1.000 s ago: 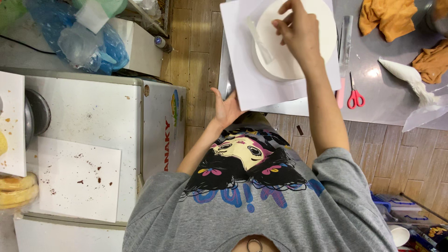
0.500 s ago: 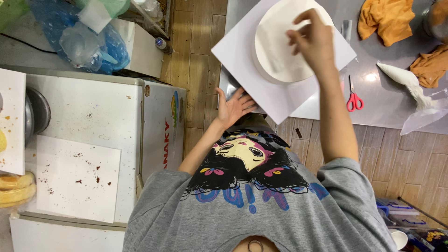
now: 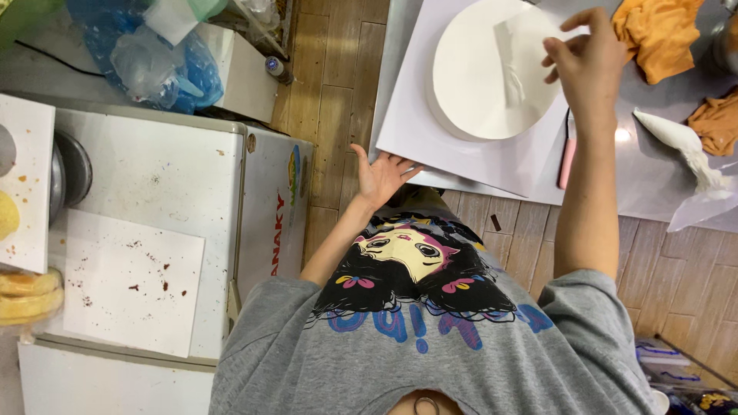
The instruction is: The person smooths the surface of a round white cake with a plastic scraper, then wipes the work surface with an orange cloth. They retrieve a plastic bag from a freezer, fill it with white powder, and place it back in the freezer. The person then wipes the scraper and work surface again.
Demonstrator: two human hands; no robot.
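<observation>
Two hands work: the left hand (image 3: 382, 175) lies flat and open on the white board (image 3: 477, 157); the right hand (image 3: 588, 58) pinches a scraper (image 3: 516, 58) against the white cake (image 3: 492, 73). Pushing hard could dent the cream.

To your left stands a white chest freezer (image 3: 154, 207), its lid speckled with brown crumbs, and a white sheet (image 3: 127, 284) with dark flecks lies on top. At the far left edge you can see yellow sponge cake layers (image 3: 27, 296). Beyond the freezer, a blue plastic bag (image 3: 154, 58) sits bunched against a white box (image 3: 246, 73), with a small bottle (image 3: 278, 69) just beside it. On the grey worktop to your right lie an orange cloth (image 3: 653, 34), a second orange cloth (image 3: 719, 123) and a white piping bag (image 3: 680, 142). A pink handle (image 3: 566, 161), possibly scissors, pokes out near them. The floor (image 3: 330, 100) is wooden planks.
</observation>
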